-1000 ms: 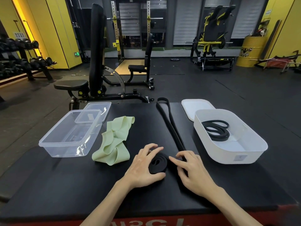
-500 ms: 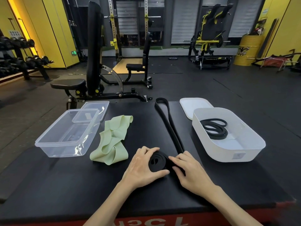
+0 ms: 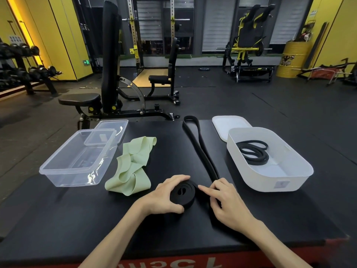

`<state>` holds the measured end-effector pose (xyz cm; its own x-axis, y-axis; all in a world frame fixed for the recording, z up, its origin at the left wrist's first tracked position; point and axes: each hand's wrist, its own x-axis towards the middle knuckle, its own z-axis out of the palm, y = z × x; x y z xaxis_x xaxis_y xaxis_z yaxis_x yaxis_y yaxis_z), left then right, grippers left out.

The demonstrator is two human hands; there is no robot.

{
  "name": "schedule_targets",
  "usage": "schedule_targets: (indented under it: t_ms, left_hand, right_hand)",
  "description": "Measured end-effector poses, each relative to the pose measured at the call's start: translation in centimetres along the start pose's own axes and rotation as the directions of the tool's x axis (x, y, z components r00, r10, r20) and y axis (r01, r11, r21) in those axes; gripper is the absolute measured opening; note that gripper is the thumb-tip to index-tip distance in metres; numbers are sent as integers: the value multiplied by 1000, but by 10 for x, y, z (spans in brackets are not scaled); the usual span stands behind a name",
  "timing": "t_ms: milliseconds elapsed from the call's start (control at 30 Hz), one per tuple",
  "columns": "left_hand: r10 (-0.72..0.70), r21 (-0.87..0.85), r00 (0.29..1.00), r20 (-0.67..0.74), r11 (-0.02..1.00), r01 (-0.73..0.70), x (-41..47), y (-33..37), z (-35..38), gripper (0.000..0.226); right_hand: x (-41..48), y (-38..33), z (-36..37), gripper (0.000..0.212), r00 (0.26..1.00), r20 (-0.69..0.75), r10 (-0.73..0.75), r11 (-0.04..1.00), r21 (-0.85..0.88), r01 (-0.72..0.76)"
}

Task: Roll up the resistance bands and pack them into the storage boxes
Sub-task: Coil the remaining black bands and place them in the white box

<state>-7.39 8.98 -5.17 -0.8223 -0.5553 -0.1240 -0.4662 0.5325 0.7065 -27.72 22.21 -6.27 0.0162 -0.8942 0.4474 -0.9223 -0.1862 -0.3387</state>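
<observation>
1. The left hand [image 3: 166, 196] is cupping the flat, matte coil of the black band [image 3: 182, 192], with fingers and thumb curling round it at the worktop's [image 3: 77, 219] 6 o'clock.
2. The right hand [image 3: 228, 200] is pressing a forefinger on the coil's edge, its other fingers curling over the tail, which is running straight toward 12 o'clock.
3. A crumpled pale-green band [image 3: 133, 167] is lying at 10 o'clock, beside a clear rectangular box [image 3: 77, 157].
4. At 2 o'clock, a rounded white box [image 3: 289, 182] is holding a coiled dark loop [image 3: 253, 151].

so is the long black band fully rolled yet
Partly rolled: the black band has its near end in a coil gripped by the left hand; the rest lies straight across the mat.
</observation>
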Motion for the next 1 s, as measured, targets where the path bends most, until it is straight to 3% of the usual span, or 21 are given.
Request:
schedule_targets:
  t_ms: [100, 233, 400, 567, 667, 733, 833, 1000]
  left_hand:
    - [-1, -40, 999, 43, 999, 2, 2, -8, -2, 91]
    - [38, -80, 996, -86, 996, -45, -3, -7, 8, 87]
    - [76, 76, 962, -261, 995, -58, -8, 4, 21, 91]
    - [140, 276, 898, -417, 961, -22, -10, 11, 30, 79]
    - [134, 352, 910, -393, 936, 15, -9, 12, 30, 83]
    - [164, 338, 924, -344, 940, -41, -9, 11, 29, 84]
    - [174, 194, 959, -224, 972, -131, -9, 8, 22, 86]
    - [139, 68, 984, -108, 989, -132, -5, 0, 13, 90]
  right_hand:
    - [0, 1, 1, 51, 1000, 14, -12, 1000, -20, 13]
    - [0, 3, 2, 49, 1000, 13, -13, 1000, -11, 13]
    - [0, -1, 2, 38, 999, 20, -51, 999, 15, 50]
    - [1, -2, 6, 37, 992, 51, -115, 993, 20, 114]
    - [1, -2, 4, 39, 992, 54, -116, 993, 4, 116]
    - [0, -1, 3, 40, 994, 45, -99, 995, -14, 100]
    - [-1, 3, 4, 45, 999, 17, -45, 997, -57, 46]
    - [-2, 2, 3, 49, 999, 31, -23, 997, -78, 26]
